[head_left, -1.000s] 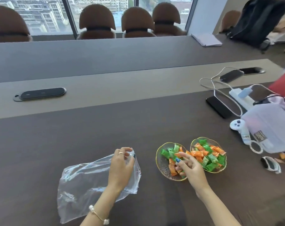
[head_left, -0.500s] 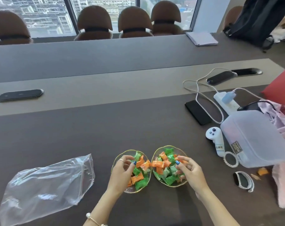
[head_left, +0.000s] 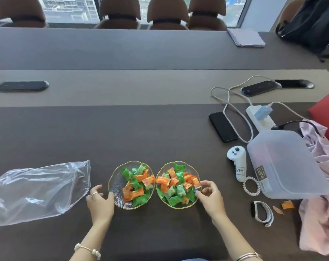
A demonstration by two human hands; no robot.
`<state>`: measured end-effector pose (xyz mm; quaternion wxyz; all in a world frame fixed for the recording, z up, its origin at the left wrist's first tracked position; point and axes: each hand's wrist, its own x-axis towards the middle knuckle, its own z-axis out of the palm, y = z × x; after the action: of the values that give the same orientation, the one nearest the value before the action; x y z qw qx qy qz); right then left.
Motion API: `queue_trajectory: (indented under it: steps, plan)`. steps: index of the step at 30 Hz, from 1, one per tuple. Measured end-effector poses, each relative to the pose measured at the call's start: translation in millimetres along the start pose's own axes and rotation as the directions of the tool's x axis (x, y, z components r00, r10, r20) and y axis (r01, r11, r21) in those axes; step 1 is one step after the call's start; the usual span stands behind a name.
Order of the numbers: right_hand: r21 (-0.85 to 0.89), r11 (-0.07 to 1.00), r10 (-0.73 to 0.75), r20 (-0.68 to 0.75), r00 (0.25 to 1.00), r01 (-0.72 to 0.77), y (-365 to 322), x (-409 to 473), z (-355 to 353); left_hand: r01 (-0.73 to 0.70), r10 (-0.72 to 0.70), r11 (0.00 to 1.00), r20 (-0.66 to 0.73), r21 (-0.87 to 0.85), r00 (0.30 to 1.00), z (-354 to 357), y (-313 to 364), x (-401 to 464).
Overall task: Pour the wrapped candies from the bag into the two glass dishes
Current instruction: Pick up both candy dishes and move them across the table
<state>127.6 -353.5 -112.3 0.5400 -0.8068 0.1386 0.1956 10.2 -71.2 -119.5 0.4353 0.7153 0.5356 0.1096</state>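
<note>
Two gold-rimmed glass dishes stand side by side on the dark table, the left dish (head_left: 116,185) and the right dish (head_left: 180,205). Both hold green and orange wrapped candies (head_left: 176,185). The clear plastic bag (head_left: 33,189) lies flat to the left, and I see no candies in it. My left hand (head_left: 100,201) rests at the left dish's left rim, thumb touching the rim, fingers spread. My right hand (head_left: 208,196) sits at the right dish's right rim with its fingertips at the edge.
To the right lie a white controller (head_left: 237,161), a frosted plastic box (head_left: 284,164), a black phone (head_left: 222,126), a power strip (head_left: 259,119) with cables, a wristband (head_left: 261,212), an orange wrapper (head_left: 287,205) and pink cloth (head_left: 322,219). Chairs line the far side.
My left hand let go of the bag and went to the dishes, then both hands drew back from the candies to the dishes' outer rims. The view shifted so the dishes appear centred.
</note>
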Motion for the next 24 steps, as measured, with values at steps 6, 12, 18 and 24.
queue_trajectory:
  steps: [6,12,18,24]
  plan:
    - [0.085,0.992,0.078,0.115,0.990,-0.088,6.7,7.4,4.1,0.098,-0.078,0.992,0.236,-0.075,0.968,-2.4,-7.0,2.4]
    - [0.128,0.975,0.163,0.135,0.977,-0.180,-0.3,15.3,11.1,0.178,-0.132,0.967,0.242,-0.180,0.961,5.1,-13.2,13.5]
    - [0.195,0.965,0.149,0.153,0.977,-0.177,-26.2,23.0,26.9,0.239,-0.160,0.915,0.251,-0.324,0.955,8.2,3.1,26.4]
    - [0.311,0.940,0.095,0.149,0.984,-0.138,-98.8,60.1,48.1,0.202,-0.086,0.867,0.264,-0.455,0.961,10.1,69.2,74.8]
